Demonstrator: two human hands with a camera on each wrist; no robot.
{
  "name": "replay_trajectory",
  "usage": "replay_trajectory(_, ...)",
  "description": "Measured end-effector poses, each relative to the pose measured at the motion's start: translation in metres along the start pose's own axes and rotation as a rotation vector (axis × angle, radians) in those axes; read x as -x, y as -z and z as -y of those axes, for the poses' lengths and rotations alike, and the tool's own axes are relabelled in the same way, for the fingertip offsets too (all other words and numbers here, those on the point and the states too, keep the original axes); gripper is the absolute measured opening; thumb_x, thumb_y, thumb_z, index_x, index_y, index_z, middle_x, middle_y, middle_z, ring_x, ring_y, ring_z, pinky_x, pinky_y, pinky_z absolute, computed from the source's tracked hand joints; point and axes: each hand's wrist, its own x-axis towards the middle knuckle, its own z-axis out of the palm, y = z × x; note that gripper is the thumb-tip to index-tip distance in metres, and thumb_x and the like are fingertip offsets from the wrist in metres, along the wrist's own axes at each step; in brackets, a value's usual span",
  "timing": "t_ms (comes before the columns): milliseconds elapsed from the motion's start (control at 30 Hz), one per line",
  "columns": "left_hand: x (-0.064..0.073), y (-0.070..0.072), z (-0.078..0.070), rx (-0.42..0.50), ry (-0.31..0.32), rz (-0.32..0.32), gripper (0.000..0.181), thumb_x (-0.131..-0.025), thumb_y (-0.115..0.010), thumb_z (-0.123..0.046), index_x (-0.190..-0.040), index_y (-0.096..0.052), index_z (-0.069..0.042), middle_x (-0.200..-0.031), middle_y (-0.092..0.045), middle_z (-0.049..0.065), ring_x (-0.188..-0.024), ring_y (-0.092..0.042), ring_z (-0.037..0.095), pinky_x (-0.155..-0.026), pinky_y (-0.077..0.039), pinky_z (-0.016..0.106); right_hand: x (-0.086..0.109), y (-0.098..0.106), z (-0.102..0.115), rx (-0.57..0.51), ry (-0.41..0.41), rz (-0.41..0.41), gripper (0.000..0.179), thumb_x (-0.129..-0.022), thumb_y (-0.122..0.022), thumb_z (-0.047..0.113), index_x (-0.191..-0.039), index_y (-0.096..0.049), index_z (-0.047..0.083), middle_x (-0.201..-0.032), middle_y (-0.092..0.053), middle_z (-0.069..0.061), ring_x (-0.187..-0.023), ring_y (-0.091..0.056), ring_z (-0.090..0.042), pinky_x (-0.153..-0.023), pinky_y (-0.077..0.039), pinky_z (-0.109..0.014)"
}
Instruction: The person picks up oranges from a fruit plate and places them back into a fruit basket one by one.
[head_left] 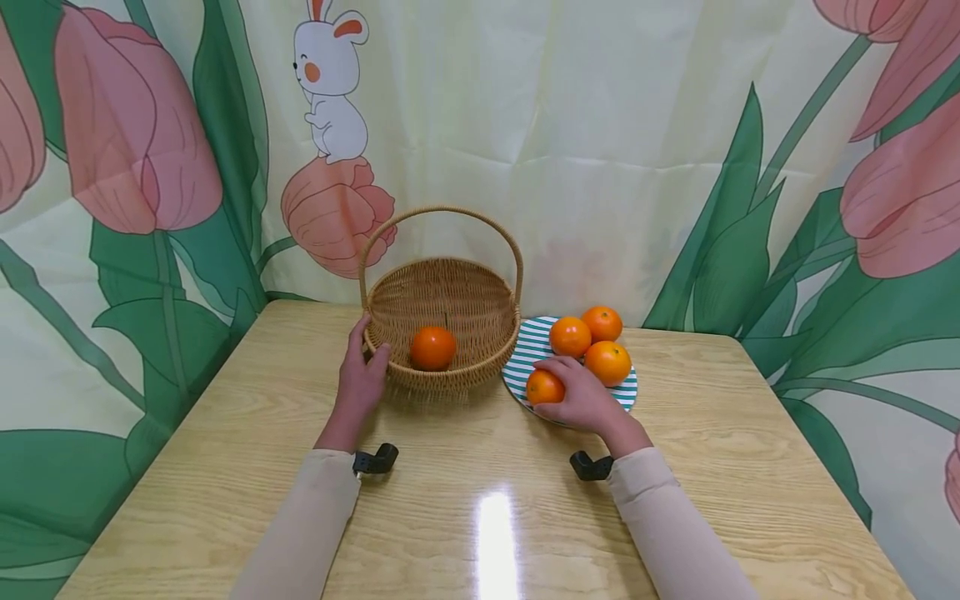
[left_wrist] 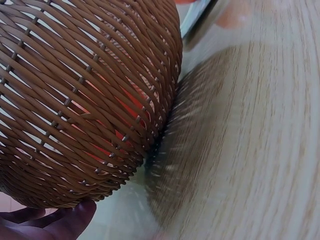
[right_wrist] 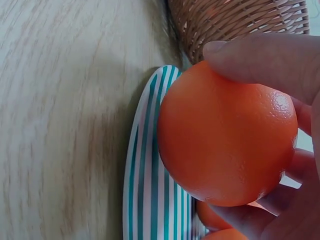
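A wicker basket (head_left: 450,379) with a tall arched handle stands at the back of the table, one orange (head_left: 432,348) inside it. My left hand (head_left: 363,375) holds the basket's left side, its thumb by the front rim; the left wrist view shows fingertips (left_wrist: 86,207) against the woven wall. On a green-and-white striped plate (head_left: 525,354), right of the basket, my right hand (head_left: 581,396) grips an orange (right_wrist: 227,135) between thumb and fingers. Behind that hand, several more oranges (head_left: 608,363) sit close together on the plate. Whether the gripped orange still touches the plate cannot be told.
The wooden table (head_left: 442,500) reaches back to a curtain (head_left: 585,167) printed with tulips and a white rabbit. The plate's left edge lies close beside the basket. A black wrist camera (head_left: 377,459) is strapped to the left wrist, another camera (head_left: 591,466) to the right.
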Motion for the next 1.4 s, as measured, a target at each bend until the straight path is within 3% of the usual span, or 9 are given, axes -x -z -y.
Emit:
replay_trajectory(100,-0.002,0.0,0.002,-0.005,-0.002,-0.006,0.058,-0.094,-0.042,-0.025,-0.146,-0.015,-0.022,-0.15,-0.019,0.015,-0.13,-0.033,0.039,-0.1,-0.035,0.052,0.001,0.003,0.001,-0.001,-0.006,-0.008,0.065,-0.07,-0.073,0.041,-0.128,-0.049,0.028,-0.137,-0.04,-0.001,-0.116,-0.046,-0.026,-0.095,-0.04,-0.049)
replay_trajectory(400,-0.017,-0.003,0.033,-0.015,0.001,-0.009,0.059,-0.093,-0.042,-0.038,-0.144,-0.013,-0.035,-0.151,-0.019,0.005,-0.132,-0.033,0.032,-0.102,-0.035,0.049,0.003,0.014,0.005,-0.008,0.002,-0.053,0.065,-0.072,-0.07,0.045,-0.129,-0.045,0.031,-0.137,-0.039,0.001,-0.114,-0.047,-0.025,-0.09,-0.042,-0.05)
replay_trajectory(867,-0.018,-0.003,0.036,-0.029,0.001,-0.008,0.059,-0.092,-0.041,-0.043,-0.143,-0.013,-0.039,-0.151,-0.02,0.005,-0.132,-0.032,0.032,-0.101,-0.036,0.049,0.003,0.027,0.013,-0.047,0.061,-0.121,0.067,-0.072,-0.069,0.05,-0.131,-0.044,0.03,-0.135,-0.041,-0.002,-0.11,-0.049,-0.028,-0.085,-0.046,-0.05)
replay_trajectory(1400,-0.018,-0.004,0.036,-0.032,-0.018,-0.016,0.059,-0.093,-0.043,-0.033,-0.144,-0.014,-0.034,-0.151,-0.021,0.007,-0.132,-0.033,0.035,-0.1,-0.036,0.051,-0.002,0.044,0.028,-0.072,0.182,-0.224,0.065,-0.071,-0.069,0.051,-0.128,-0.046,0.032,-0.129,-0.046,0.003,-0.109,-0.049,-0.021,-0.084,-0.047,-0.044)
